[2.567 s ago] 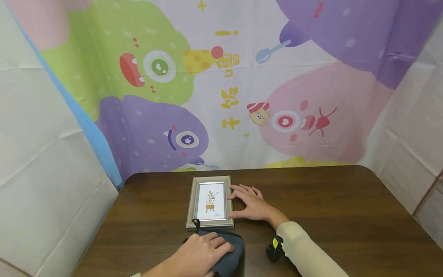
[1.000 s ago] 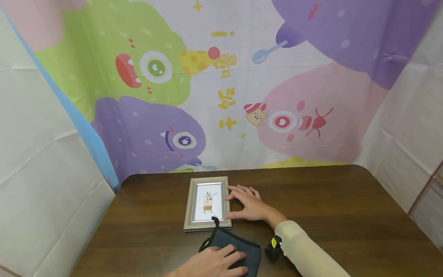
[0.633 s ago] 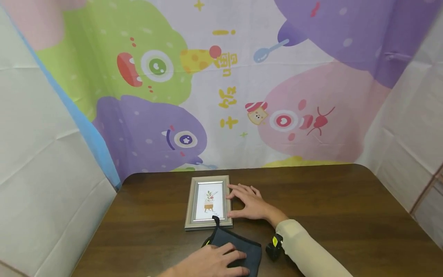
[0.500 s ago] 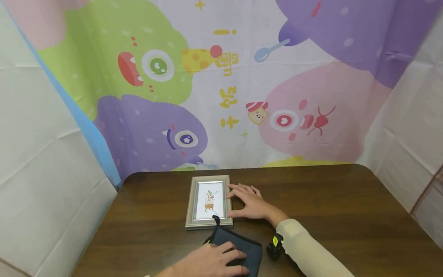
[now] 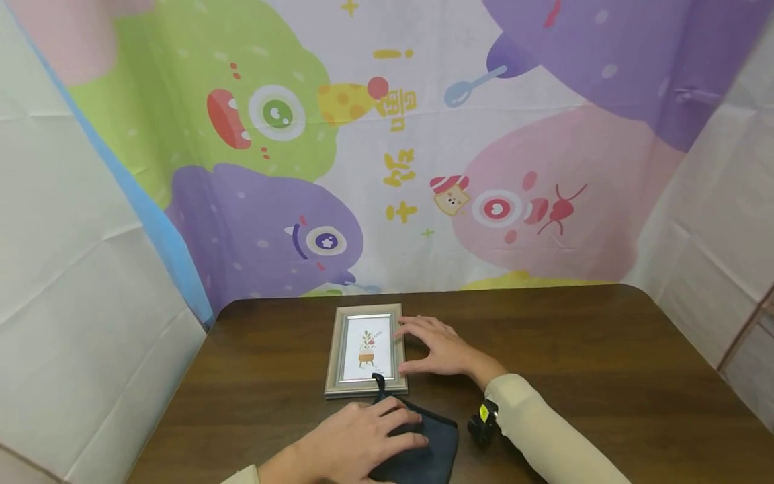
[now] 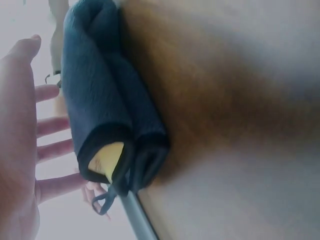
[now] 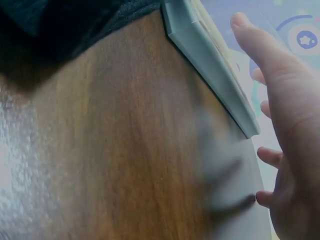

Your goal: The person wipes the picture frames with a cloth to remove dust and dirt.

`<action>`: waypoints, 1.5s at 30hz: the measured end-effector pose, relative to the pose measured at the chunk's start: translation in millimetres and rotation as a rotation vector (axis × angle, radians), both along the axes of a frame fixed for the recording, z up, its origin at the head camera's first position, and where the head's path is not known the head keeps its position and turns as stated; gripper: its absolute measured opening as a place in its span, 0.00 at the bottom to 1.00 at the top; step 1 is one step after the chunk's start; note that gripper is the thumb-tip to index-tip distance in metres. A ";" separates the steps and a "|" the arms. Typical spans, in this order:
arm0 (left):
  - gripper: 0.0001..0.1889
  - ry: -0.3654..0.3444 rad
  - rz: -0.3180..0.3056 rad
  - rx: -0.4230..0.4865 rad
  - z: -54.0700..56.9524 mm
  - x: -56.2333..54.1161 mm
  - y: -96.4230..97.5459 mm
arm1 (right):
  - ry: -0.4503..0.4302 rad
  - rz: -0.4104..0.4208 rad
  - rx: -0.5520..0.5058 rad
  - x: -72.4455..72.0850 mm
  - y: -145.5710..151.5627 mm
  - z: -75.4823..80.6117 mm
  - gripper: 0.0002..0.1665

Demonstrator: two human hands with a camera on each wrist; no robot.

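Note:
A silver-beige picture frame (image 5: 366, 391) lies face up on the table, showing a potted-plant print. Along its right side is my right hand (image 5: 440, 349), fingers spread, fingertips and thumb right at the border. Just in front of the frame lies a folded dark blue-grey fabric piece (image 5: 432, 447) with black edging. Its black loop overlaps the frame's lower edge in the head view. My left hand (image 5: 359, 437) is over this fabric with fingers extended. In the left wrist view the fabric piece (image 6: 97, 85) shows a yellow inside at its opening, beside straight fingers (image 6: 55, 150).
The dark wooden table (image 5: 574, 376) reaches back to a cartoon-printed curtain (image 5: 417, 255). Pale sheets hang at the left (image 5: 91, 269) and right. A small black camera (image 5: 482, 423) sits on my right wrist.
The fabric piece has moved right and turned since the earliest frame. During the last half second my left hand has shifted up and left over it. My right hand has barely moved.

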State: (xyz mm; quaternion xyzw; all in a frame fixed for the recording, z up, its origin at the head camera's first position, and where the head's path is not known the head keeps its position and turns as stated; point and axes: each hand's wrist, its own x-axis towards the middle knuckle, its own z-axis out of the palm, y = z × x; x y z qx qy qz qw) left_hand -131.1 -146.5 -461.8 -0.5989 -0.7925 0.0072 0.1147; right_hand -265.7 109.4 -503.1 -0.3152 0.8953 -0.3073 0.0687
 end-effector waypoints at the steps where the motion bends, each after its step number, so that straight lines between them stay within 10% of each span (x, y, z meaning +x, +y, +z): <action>1: 0.33 0.019 0.003 0.016 0.4 -1.5 -1.0 | 0.004 0.002 0.000 -0.4 0.1 0.2 0.40; 16: 0.28 0.032 0.152 0.174 2.4 -26.4 -26.9 | 0.055 0.002 -0.020 0.4 20.6 -0.7 0.40; 31: 0.21 -0.140 0.411 0.333 -5.6 -64.2 -80.5 | 0.100 0.022 0.015 14.2 43.1 -0.2 0.40; 45: 0.18 -0.181 0.579 0.323 -8.3 -84.1 -102.2 | 0.149 0.010 0.039 24.3 61.2 4.9 0.41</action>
